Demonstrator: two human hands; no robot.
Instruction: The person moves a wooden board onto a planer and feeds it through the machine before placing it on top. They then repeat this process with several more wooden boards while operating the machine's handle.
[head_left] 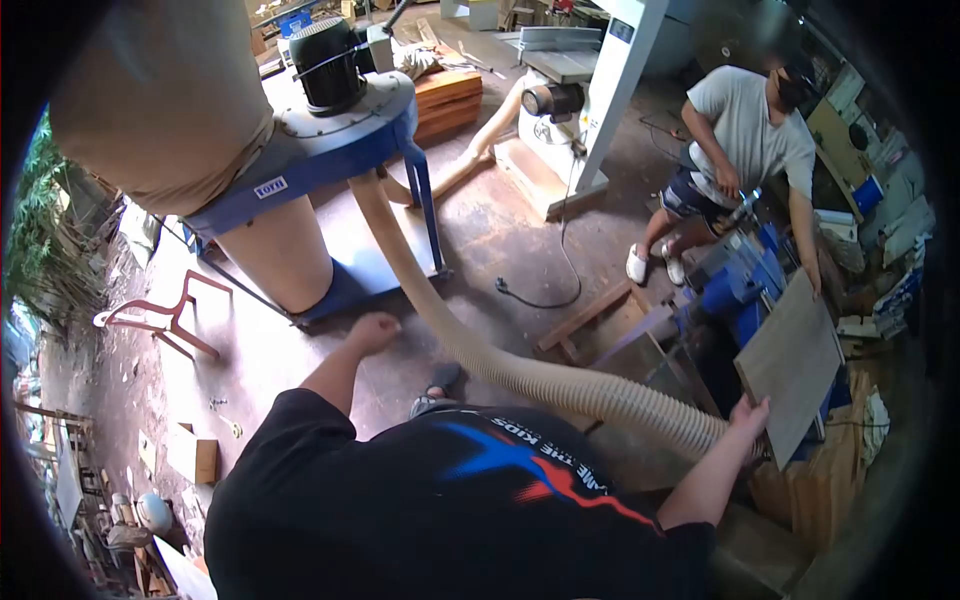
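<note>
The wooden board (795,360) is between 3 and 4 o'clock of the view, in a tilted position. The right hand (748,415) grips its near edge with the fingers, just beside the ribbed hose (550,378). At 2 o'clock, a co-worker (755,125) touches its upper edge. The left hand (375,332), near 9 o'clock, has its fingers curled closed.

Lt-brn board (793,372) at R fingers (757,410) — tan ribbed hose (590,393) beside; tan bag (280,255) past L fingers (378,328); blk tee (400,510) — blue/red/wht print (488,452).
</note>
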